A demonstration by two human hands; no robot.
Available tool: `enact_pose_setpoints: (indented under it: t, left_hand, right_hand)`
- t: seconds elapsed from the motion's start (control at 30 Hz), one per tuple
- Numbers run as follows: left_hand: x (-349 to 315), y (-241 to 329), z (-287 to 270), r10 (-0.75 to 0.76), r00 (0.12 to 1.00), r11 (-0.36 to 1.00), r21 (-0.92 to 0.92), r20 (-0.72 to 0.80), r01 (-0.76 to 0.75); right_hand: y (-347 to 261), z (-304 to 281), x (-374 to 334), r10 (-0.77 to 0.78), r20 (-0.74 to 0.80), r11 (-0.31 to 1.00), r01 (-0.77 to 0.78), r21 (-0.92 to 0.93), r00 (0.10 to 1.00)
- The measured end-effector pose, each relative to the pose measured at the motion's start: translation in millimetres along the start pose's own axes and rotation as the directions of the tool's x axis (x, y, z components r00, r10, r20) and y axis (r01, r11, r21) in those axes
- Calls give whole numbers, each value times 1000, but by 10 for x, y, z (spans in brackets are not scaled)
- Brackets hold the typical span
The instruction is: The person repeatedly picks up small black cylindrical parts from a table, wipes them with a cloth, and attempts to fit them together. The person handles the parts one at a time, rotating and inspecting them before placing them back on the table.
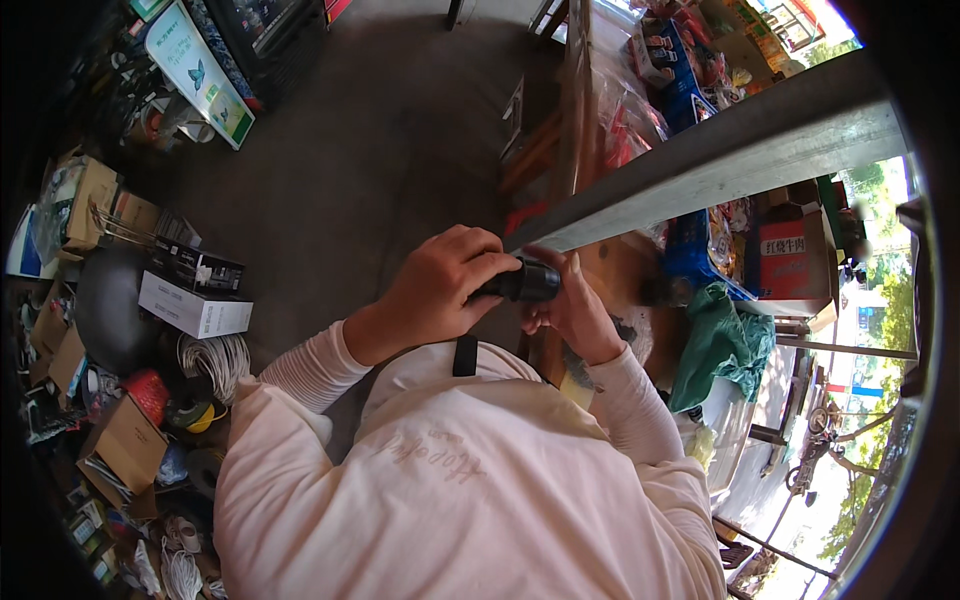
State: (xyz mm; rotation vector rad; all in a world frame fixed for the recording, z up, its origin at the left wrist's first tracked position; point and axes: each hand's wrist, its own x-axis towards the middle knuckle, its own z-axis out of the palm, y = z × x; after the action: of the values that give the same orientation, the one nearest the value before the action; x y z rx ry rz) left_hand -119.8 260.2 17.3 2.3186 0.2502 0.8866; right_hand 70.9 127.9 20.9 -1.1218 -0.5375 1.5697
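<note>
Black cylinder (537, 281) is partly hidden between left fingers (490, 267) and right fingers (574, 273).

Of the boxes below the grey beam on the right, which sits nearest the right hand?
The blue box: in the picture it lies between the right hand and the red carton, which stands farther right.

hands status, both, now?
Left hand: closed, holding a black cylindrical object.
Right hand: partly curled at that object's right end; firm grip or just touching, cannot tell.
</note>
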Motion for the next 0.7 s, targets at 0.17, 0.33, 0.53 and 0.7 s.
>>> enact_pose_setpoints:
  t: [0.17,0.33,0.53,0.7]
  left_hand:
    - [108,97,187,-23,1000,999,-26,9,23]
    - [206,8,204,-301,842,722,-470,447,508]
    - [319,122,316,-317,493,388,-364,810,847]
    - [281,285,612,-171,901,970,-90,399,224]
  right_hand:
    - [68,-374,-122,-25,-15,992,23,-123,1000]
    - [112,-323,-325,-298,100,914,314,-256,949]
    - [361,-531,-523,-383,74,877,388,-284,921]
    - [460,-514,-696,-327,-96,940,334,74,940]
